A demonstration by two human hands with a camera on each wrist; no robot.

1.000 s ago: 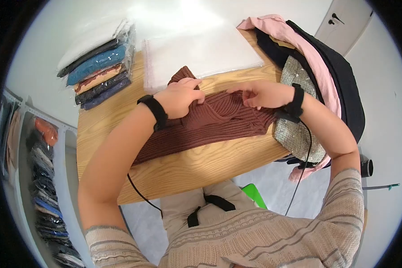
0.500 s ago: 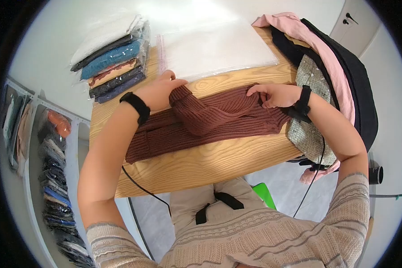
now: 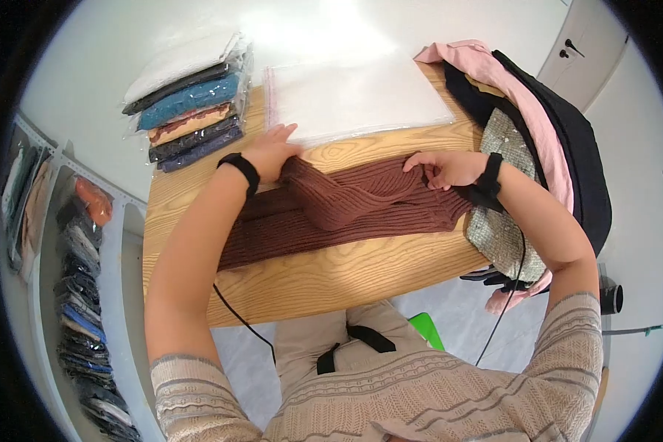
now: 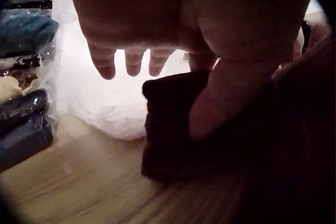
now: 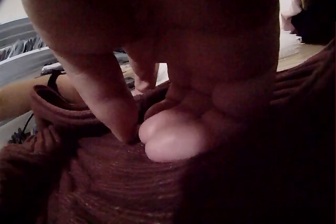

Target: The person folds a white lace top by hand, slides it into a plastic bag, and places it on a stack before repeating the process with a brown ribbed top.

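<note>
Two hands (image 3: 271, 153) (image 3: 453, 169) pinch ribbed brown knitwear (image 3: 331, 202).

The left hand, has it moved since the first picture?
Yes, leftward. Judged against the clear plastic sheets, the left hand was well right of their left edge and is now close to that edge.

A wood-grain table (image 3: 331, 278) fills mid-frame, a brown ribbed garment (image 3: 335, 210) across it. Bagged clothes (image 3: 190, 96) lie upper left, clear plastic (image 3: 361, 96) — seemingly several bags — upper centre, loose clothes (image 3: 502, 144) at right.
</note>
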